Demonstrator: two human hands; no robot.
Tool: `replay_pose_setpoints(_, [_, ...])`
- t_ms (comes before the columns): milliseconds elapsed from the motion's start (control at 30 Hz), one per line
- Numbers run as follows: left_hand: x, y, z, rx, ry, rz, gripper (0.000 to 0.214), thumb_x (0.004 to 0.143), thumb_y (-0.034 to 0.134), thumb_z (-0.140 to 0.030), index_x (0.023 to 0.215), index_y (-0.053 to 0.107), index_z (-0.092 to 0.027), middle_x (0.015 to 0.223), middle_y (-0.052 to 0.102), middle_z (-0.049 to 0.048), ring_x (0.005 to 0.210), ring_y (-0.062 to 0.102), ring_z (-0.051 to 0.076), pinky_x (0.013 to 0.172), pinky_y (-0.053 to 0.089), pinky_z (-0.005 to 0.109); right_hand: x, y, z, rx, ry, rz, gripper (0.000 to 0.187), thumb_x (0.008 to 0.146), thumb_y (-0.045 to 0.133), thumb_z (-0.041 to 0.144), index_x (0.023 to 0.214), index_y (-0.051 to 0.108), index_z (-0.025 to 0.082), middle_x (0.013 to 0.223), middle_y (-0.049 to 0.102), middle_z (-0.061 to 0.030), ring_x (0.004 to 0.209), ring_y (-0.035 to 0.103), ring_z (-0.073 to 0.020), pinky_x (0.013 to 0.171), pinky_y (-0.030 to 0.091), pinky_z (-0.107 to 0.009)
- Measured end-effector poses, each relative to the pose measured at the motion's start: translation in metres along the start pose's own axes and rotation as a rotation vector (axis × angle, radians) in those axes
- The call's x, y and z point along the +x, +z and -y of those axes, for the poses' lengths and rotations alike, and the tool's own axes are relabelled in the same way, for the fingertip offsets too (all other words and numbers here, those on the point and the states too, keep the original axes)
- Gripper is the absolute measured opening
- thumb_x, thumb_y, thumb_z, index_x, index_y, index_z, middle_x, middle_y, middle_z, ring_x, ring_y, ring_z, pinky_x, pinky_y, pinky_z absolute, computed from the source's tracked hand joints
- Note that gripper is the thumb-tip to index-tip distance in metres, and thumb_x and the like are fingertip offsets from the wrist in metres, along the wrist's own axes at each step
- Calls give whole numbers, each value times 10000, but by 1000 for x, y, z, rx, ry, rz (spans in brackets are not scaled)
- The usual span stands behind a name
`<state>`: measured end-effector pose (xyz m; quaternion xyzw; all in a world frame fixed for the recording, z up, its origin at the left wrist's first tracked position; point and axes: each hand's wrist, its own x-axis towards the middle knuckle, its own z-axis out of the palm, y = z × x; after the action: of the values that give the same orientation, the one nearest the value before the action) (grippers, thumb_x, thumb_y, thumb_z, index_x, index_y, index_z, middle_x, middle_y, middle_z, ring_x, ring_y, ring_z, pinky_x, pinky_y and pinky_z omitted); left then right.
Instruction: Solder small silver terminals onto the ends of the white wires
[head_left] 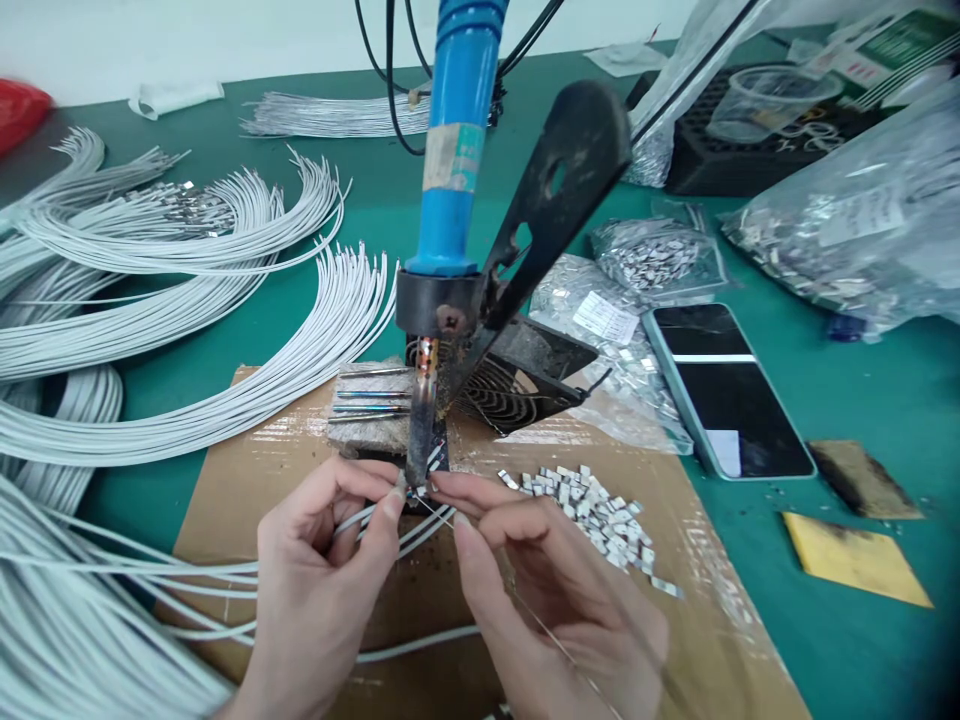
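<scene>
A blue-handled soldering iron (450,215) is held upright in a black clamp (439,300), its tip pointing down between my fingertips. My left hand (322,575) is closed in a pinch just left of the tip, with white cable (352,522) running through its fingers. My right hand (555,600) is closed on a thin solder wire (555,640), whose end reaches toward the iron's tip. What exactly sits under the tip is small and partly hidden by my fingers. More white cable (420,640) passes below my hands.
Bundles of white cables (300,385) fill the left side. Small metal pieces (592,510) lie heaped on the cardboard (720,620). Behind the clamp sits a black fan (502,395). At right are a phone (735,400), a yellow sponge (855,560) and plastic bags (862,220) of parts.
</scene>
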<state>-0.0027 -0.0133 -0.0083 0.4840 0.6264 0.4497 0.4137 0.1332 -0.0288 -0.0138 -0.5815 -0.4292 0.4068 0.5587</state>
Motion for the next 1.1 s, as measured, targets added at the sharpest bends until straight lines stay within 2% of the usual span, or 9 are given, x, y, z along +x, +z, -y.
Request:
replay_pose_setpoints(267, [2,0,-1,-22,-7,5,151,899,713,-136,768,726,-210,858,816,20,635,691,113,537,524,153,-1,2,-9,-12,-27,-14,206,935,685,184,745,631,242,1026,842,-44,901,808,-189,858,624,-274])
replay_pose_setpoints(567, [2,1,-2,2,-8,-14,149,868,729,-146,733,730,-208,848,814,32,614,686,124,487,495,161,0,1,-9,-31,-46,-12,193,933,693,194,757,644,257,1021,844,-9,867,801,-158,837,610,-240])
replay_pose_setpoints(733, [1,2,-2,-3,7,-33,141,852,733,-137,732,731,-210,820,811,21,555,654,106,457,475,156,-1,2,-6,-9,-41,-15,208,932,700,163,757,647,261,1018,842,22,892,797,-127,816,588,-185])
replay_pose_setpoints(1000, [2,3,-4,-14,-32,-54,122,824,759,-133,727,742,-205,852,818,39,669,725,146,553,550,175,1,0,-5,19,-6,13,227,931,693,151,731,639,245,994,844,-29,903,807,-177,816,607,-246])
replay_pose_setpoints(1100, [1,5,-6,-22,-51,-89,118,800,771,-146,703,732,-199,830,810,44,641,707,147,504,517,176,1,0,-5,-4,-31,4,234,932,697,156,723,637,243,989,844,-32,885,807,-181,826,610,-257])
